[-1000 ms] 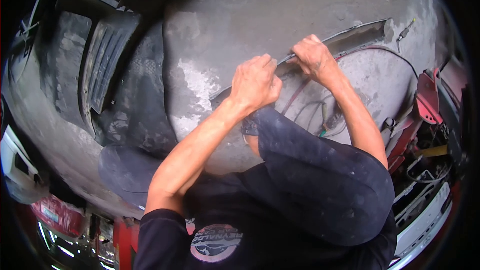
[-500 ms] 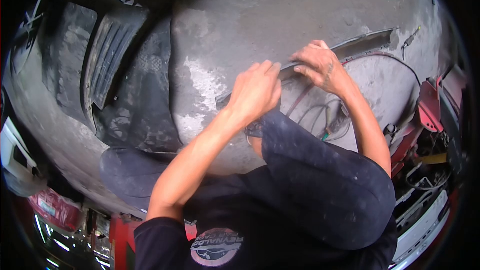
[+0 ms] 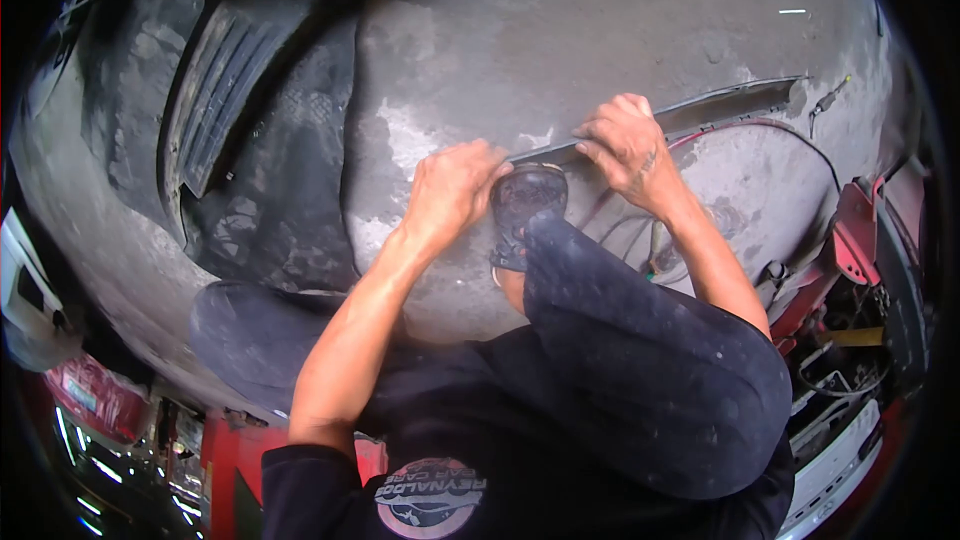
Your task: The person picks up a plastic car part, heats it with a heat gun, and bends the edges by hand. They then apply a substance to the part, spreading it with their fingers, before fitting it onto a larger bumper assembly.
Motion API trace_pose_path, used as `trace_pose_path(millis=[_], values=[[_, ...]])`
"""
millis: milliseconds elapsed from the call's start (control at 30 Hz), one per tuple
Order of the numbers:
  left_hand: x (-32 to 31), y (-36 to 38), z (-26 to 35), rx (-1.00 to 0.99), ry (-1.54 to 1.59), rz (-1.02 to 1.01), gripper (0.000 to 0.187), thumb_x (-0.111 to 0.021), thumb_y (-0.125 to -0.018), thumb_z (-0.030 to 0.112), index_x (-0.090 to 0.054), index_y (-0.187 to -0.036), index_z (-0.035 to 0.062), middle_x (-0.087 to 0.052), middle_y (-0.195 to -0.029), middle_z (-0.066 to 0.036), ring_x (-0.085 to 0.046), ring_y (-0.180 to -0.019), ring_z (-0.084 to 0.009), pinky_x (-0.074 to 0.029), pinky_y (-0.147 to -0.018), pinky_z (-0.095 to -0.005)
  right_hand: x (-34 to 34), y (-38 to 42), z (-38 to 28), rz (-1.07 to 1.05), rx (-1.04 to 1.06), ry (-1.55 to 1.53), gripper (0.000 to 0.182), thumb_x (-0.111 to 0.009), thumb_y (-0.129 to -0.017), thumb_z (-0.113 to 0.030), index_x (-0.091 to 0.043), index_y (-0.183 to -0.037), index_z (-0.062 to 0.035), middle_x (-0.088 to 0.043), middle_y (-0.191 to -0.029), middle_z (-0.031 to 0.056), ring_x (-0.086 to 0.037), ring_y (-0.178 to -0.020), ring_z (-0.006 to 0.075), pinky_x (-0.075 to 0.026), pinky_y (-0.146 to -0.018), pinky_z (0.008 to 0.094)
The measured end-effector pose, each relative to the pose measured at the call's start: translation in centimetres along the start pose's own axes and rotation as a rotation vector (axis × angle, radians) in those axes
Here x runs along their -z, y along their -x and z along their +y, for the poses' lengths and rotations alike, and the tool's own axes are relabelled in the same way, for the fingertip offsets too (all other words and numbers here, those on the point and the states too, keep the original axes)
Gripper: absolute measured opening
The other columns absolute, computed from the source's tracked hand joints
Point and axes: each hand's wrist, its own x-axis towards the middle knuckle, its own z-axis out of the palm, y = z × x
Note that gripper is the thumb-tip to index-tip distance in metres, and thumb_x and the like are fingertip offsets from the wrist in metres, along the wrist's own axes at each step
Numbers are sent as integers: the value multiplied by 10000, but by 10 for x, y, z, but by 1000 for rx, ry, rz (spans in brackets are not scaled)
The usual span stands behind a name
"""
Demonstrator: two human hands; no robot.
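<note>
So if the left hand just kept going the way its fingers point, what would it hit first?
Probably the worn shoe: the left hand grips the long dark strip with its fingers aimed that way, almost touching the toe. Depth is hard to judge here.

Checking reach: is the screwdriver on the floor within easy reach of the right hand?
Probably not without stretching: the right hand grips the trim strip, and the screwdriver lies beyond the strip's far end.

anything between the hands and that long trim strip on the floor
Nothing visible does. The left hand grips the near end of the trim strip and the right hand holds it further along. The shoe sits just below the strip between the hands, not blocking either.
</note>
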Motion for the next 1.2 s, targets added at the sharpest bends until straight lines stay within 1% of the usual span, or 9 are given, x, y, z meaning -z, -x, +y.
trace_pose_path(millis=[133,400,567,633,700,833,1033,1100,1200], values=[[-1,-4,-4,-31,3,46,140,-762,-928,127,-767,-1045,50,-641,-792,-129,-673,-728,-372,-542,-635,-455,1,-4,5,-15,34,-15,141,-792,-829,-116,-738,-926,-30,-649,-884,90,-620,-942,291,-447,-1007,456],[5,-11,-7,-76,-3,-12,119,-764,-922,117,-754,-1010,36,-635,-788,-132,-662,-732,-368,-528,-651,-458,8,-6,7,-77,60,-52,131,-781,-841,-119,-714,-885,-16,-616,-865,90,-615,-938,297,-440,-1041,482],[16,-9,-3,-57,34,-47,191,-790,-908,138,-755,-1054,19,-648,-820,-134,-664,-780,-351,-538,-721,-446,9,-7,9,-56,94,-59,152,-757,-849,-74,-740,-986,-9,-640,-921,100,-627,-978,305,-457,-1030,460],[30,2,1,136,144,-123,277,-814,-898,164,-756,-1120,9,-687,-904,-140,-686,-847,-341,-545,-785,-428,9,-6,9,-64,83,-55,180,-748,-850,-57,-739,-1022,-7,-646,-942,105,-629,-989,307,-463,-1022,452],[33,18,-10,178,213,-116,303,-817,-898,172,-754,-1142,6,-698,-945,-146,-694,-871,-344,-544,-800,-421,10,-2,10,-103,54,-14,256,-726,-856,-18,-733,-1112,-7,-669,-1018,119,-632,-1008,313,-474,-1005,440],[30,25,-11,227,206,-98,308,-806,-910,151,-752,-1172,-1,-725,-985,-165,-714,-902,-347,-547,-811,-414,7,-6,2,-37,33,-25,251,-736,-870,-51,-748,-1118,-17,-691,-1047,112,-632,-1005,307,-470,-1005,441],[10,21,-18,129,94,15,173,-792,-900,83,-750,-1034,-18,-695,-866,-181,-695,-790,-374,-529,-704,-434,1,-8,4,-46,32,15,177,-803,-853,-166,-791,-977,-39,-710,-920,66,-644,-965,278,-457,-1017,436],[6,23,-20,105,75,64,142,-790,-896,68,-746,-997,-21,-686,-838,-181,-688,-763,-378,-522,-678,-438,-1,-9,7,13,99,-16,172,-800,-839,-178,-779,-923,-30,-696,-881,82,-631,-929,308,-464,-943,443],[6,22,-21,106,64,77,121,-788,-888,47,-744,-980,-20,-691,-827,-177,-689,-750,-375,-523,-669,-435,-2,-9,9,26,134,5,177,-803,-835,-191,-780,-912,-33,-670,-850,80,-620,-904,302,-464,-934,446]])
